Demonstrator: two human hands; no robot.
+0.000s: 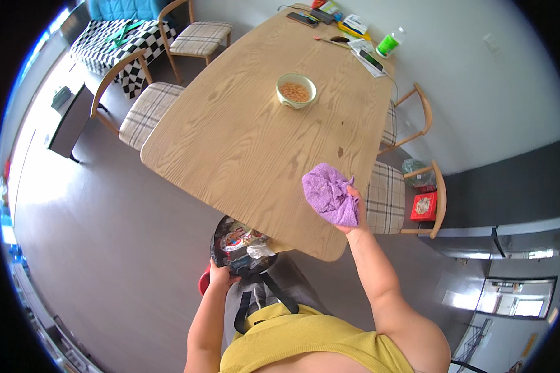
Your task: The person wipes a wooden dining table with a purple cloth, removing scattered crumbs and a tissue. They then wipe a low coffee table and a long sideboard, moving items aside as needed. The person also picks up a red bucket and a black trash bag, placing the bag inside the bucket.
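My right hand (356,212) holds a bunched purple cloth (329,193) over the near right part of the wooden table (242,140). Below the table's near edge, my left hand (221,275) grips the rim of a waste bin lined with a black bag (219,233); its fingers are partly hidden. Wrappers and a crumpled white piece of plastic (260,251) lie in the bin, and a bit of its red outside shows. Farther off on the table stands a pale bowl (285,100) with beans or nuts in it.
At the table's far end are a phone (371,60) on papers, a green-labelled bottle (388,45), another phone (302,19) and packets. Chairs with plaid seats (150,112) flank both sides. A red tissue box (423,207) sits beyond the right chair.
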